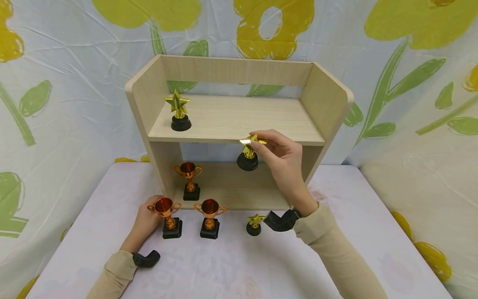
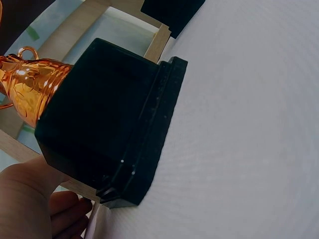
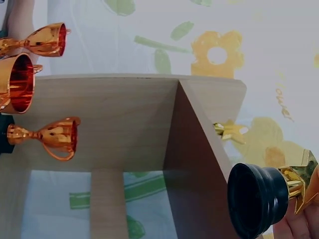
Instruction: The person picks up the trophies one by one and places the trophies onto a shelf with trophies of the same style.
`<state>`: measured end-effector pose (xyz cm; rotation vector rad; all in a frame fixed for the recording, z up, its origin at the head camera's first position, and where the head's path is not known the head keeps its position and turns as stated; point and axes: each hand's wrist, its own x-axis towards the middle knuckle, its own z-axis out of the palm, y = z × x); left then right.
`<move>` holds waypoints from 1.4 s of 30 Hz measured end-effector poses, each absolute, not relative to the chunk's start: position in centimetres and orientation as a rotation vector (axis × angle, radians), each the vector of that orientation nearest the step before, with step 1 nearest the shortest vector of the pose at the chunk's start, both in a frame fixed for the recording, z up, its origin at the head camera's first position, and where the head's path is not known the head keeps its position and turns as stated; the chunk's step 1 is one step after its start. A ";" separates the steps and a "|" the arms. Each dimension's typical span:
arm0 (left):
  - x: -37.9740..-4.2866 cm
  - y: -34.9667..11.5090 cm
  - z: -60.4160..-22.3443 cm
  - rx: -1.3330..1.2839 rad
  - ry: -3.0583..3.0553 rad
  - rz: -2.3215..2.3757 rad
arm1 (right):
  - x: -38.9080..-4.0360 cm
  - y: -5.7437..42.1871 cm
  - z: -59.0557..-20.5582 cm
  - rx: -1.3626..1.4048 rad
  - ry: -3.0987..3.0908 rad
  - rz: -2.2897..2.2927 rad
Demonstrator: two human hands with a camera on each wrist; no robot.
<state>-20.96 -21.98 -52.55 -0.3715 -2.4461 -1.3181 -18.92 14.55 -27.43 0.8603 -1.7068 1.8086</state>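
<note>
A pale table [image 1: 209, 270] backed by a printed cloth [image 1: 93, 99]
Yellow flowers [image 1: 251, 35] and green leaves [image 1: 35, 98] are printed on the cloth, which is creased at the upper left and spread along both sides; the table is marked by faint pinkish patches [image 1: 319, 196]

Two cups [image 1: 170, 222] before shelf [image 1: 239, 118], another [image 1: 190, 185] inside

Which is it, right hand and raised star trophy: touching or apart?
Touching. In the head view, the right hand pinches the raised star trophy by its gold top.
</note>
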 end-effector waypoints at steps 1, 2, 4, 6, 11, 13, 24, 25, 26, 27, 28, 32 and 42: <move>-20.9 -22.0 -52.6 -0.372 -2.447 -1.319 | -19.0 14.5 -27.3 0.861 -1.704 1.808; -20.9 -22.0 -52.6 -0.371 -2.449 -1.318 | -19.0 14.5 -27.2 0.863 -1.699 1.809; -20.9 -22.0 -52.5 -0.369 -2.450 -1.323 | -19.0 14.4 -26.9 0.867 -1.691 1.805; -20.9 -21.9 -52.6 -0.367 -2.450 -1.321 | -19.0 14.4 -26.6 0.873 -1.684 1.804; -20.9 -21.9 -52.6 -0.353 -2.446 -1.326 | -19.2 14.3 -26.1 0.876 -1.676 1.825; -20.9 -21.9 -52.6 -0.350 -2.445 -1.323 | -19.3 14.3 -25.9 0.873 -1.672 1.837; -20.9 -21.8 -52.6 -0.355 -2.429 -1.343 | -19.7 14.0 -25.0 0.857 -1.681 1.844; -20.9 -21.8 -52.6 -0.356 -2.428 -1.347 | -19.7 14.0 -24.9 0.859 -1.684 1.841; -20.9 -21.8 -52.6 -0.353 -2.427 -1.351 | -19.8 13.9 -24.9 0.861 -1.684 1.845; -20.9 -21.8 -52.6 -0.354 -2.423 -1.357 | -19.8 13.9 -24.8 0.863 -1.685 1.844; -20.9 -21.8 -52.6 -0.355 -2.421 -1.359 | -19.9 13.9 -24.7 0.865 -1.687 1.840; -20.9 -21.8 -52.6 -0.364 -2.408 -1.358 | -20.0 13.7 -24.5 0.880 -1.692 1.821; -20.8 -21.7 -52.4 -0.357 -2.413 -1.322 | -20.6 13.4 -24.1 0.879 -1.665 1.837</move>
